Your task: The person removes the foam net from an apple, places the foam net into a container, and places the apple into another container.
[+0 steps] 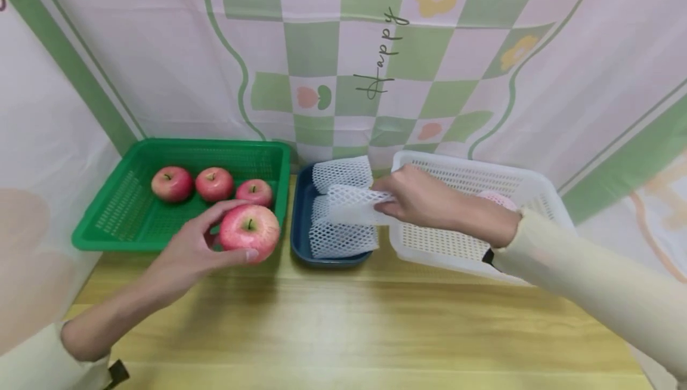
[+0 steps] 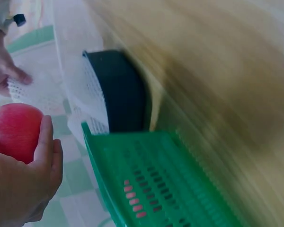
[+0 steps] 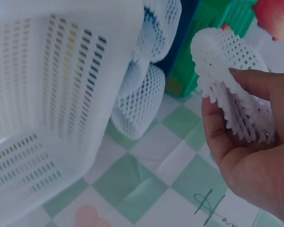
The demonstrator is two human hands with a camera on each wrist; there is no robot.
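Observation:
My left hand (image 1: 188, 250) grips a red apple (image 1: 249, 232) between thumb and fingers, in front of the right end of the green basket (image 1: 177, 244). The same apple (image 2: 16, 132) shows in the left wrist view, held above that basket's rim. With thumb and fingers my right hand (image 1: 421, 198) pinches a white foam fruit net (image 1: 354, 202) over the blue tray (image 1: 300, 241). In the right wrist view this net (image 3: 232, 71) is partly opened into a sleeve. More foam nets (image 1: 343, 238) lie in the tray underneath.
Several apples (image 1: 172, 184) sit inside the green basket. At the right stands a white basket (image 1: 542, 190), with a pinkish netted item (image 1: 498, 199) in it, partly hidden by my right forearm. The wooden table (image 1: 333, 330) extends in front, and a checkered cloth (image 1: 316, 50) hangs behind.

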